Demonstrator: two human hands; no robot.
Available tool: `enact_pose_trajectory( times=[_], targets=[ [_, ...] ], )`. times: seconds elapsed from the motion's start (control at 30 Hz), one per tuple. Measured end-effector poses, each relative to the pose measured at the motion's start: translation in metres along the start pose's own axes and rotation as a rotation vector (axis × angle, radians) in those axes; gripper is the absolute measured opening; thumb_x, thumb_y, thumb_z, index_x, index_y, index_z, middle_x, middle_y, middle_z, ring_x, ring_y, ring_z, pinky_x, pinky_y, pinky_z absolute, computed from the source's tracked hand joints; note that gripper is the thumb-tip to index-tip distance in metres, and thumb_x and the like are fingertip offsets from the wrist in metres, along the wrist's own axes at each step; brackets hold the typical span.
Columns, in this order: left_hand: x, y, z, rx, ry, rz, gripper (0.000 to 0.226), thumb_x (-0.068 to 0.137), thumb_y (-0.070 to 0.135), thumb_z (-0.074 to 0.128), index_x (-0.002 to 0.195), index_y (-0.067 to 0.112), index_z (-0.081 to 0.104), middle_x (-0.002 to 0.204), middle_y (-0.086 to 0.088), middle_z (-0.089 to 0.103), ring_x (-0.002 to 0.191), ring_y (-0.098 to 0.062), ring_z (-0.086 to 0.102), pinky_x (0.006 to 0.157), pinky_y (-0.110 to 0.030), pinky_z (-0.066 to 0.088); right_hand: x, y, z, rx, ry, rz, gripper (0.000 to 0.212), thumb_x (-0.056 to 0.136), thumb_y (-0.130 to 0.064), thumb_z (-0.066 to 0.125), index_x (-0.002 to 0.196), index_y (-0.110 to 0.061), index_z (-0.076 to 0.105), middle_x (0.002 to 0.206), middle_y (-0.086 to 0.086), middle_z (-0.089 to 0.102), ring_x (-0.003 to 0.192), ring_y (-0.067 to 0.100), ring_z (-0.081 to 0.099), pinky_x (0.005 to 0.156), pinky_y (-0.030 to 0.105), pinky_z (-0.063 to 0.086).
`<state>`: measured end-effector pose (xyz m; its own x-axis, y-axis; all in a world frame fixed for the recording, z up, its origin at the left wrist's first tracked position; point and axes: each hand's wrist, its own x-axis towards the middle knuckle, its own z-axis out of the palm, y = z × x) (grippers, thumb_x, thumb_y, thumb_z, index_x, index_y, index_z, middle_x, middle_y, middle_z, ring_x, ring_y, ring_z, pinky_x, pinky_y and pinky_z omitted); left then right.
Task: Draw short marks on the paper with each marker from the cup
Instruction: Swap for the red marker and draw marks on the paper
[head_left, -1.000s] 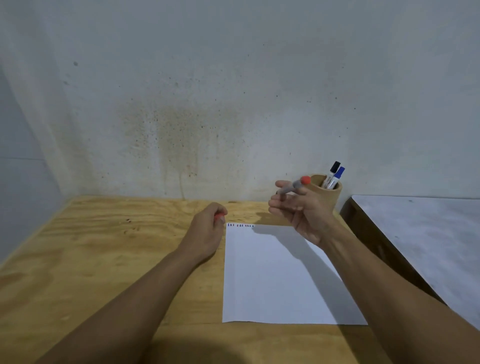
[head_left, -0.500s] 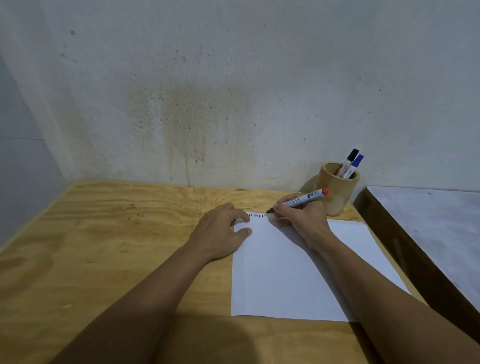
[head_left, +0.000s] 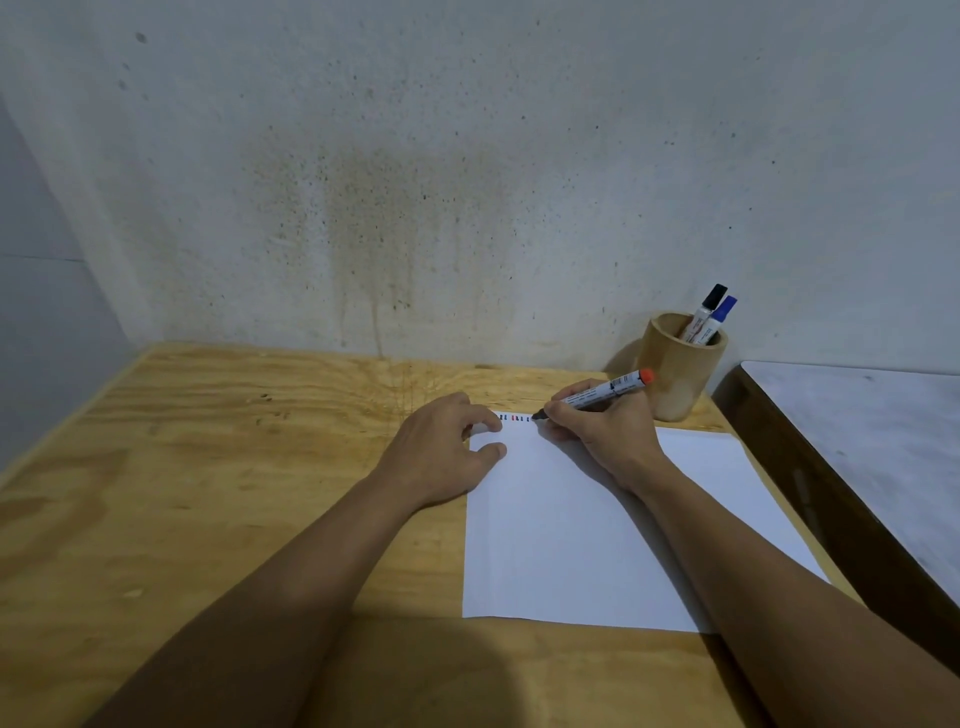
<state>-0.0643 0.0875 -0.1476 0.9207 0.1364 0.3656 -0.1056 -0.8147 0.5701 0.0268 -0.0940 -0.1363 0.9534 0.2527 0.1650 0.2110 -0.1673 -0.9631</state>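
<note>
On the plywood table (head_left: 208, 467), the right hand (head_left: 597, 431) grips a red-ended white marker (head_left: 608, 389), tip on the white paper sheet (head_left: 561, 545); the left hand (head_left: 441, 452), loosely curled and grasping nothing, presses the sheet's far left corner.

left hand (head_left: 441, 452) — bare, no ring | right hand (head_left: 602, 436) — bare, sleeveless forearms

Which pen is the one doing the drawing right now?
Find the white paper on the wooden table. At its far edge, the right hand holds a marker with its tip on the sheet. It has an orange-red end; the other two stand in the cup.
</note>
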Motion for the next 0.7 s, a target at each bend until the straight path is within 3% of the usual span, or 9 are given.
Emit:
enact_pose_trajectory(
  times=[0.33, 0.4, 0.5, 0.6, 0.7],
  targets=[
    [-0.001, 0.001, -0.001, 0.001, -0.024, -0.015, 0.028, 0.076, 0.033, 0.07, 0.102, 0.025, 0.069, 0.07, 0.012, 0.045, 0.065, -0.008, 0.045, 0.063, -0.025, 0.036, 0.0, 0.0, 0.001, 0.002, -0.009, -0.003, 0.005, 0.076, -0.006, 0.079, 0.075, -0.005, 0.075, 0.076, 0.015, 0.076, 0.07, 0.029, 0.074, 0.069, 0.036, 0.063],
    [-0.001, 0.001, -0.002, -0.022, -0.032, -0.017, 0.034, 0.079, 0.028, 0.066, 0.113, 0.022, 0.064, 0.078, 0.013, 0.049, 0.074, -0.011, 0.048, 0.069, -0.025, 0.038, 0.001, 0.0, 0.001, 0.003, -0.004, -0.01, 0.005, 0.076, -0.005, 0.078, 0.075, -0.003, 0.074, 0.074, 0.016, 0.075, 0.066, 0.025, 0.072, 0.068, 0.037, 0.062],
    [0.0, 0.002, -0.005, -0.139, -0.019, -0.087, 0.035, 0.091, 0.012, 0.045, 0.126, 0.015, 0.049, 0.102, 0.005, 0.053, 0.093, -0.013, 0.05, 0.08, -0.024, 0.038, 0.001, 0.001, 0.0, 0.022, 0.002, -0.022, 0.005, 0.076, -0.001, 0.076, 0.072, -0.001, 0.074, 0.07, 0.016, 0.074, 0.062, 0.024, 0.071, 0.067, 0.038, 0.061],
    [0.006, 0.0, -0.008, -0.135, 0.013, -0.159, 0.026, 0.092, -0.001, 0.036, 0.111, 0.016, 0.04, 0.097, -0.009, 0.056, 0.087, -0.022, 0.054, 0.072, -0.029, 0.042, 0.001, 0.001, -0.001, 0.05, 0.004, -0.028, 0.007, 0.077, 0.001, 0.075, 0.071, -0.001, 0.073, 0.066, 0.014, 0.073, 0.06, 0.022, 0.07, 0.065, 0.037, 0.06],
    [0.017, 0.001, -0.011, -0.176, 0.082, -0.199, 0.021, 0.089, -0.006, 0.043, 0.099, 0.012, 0.05, 0.092, -0.008, 0.06, 0.083, -0.022, 0.057, 0.07, -0.029, 0.046, 0.002, 0.004, -0.001, 0.079, 0.01, -0.025, 0.007, 0.077, 0.002, 0.075, 0.071, 0.002, 0.072, 0.066, 0.013, 0.072, 0.06, 0.021, 0.069, 0.062, 0.034, 0.059]
  ],
)
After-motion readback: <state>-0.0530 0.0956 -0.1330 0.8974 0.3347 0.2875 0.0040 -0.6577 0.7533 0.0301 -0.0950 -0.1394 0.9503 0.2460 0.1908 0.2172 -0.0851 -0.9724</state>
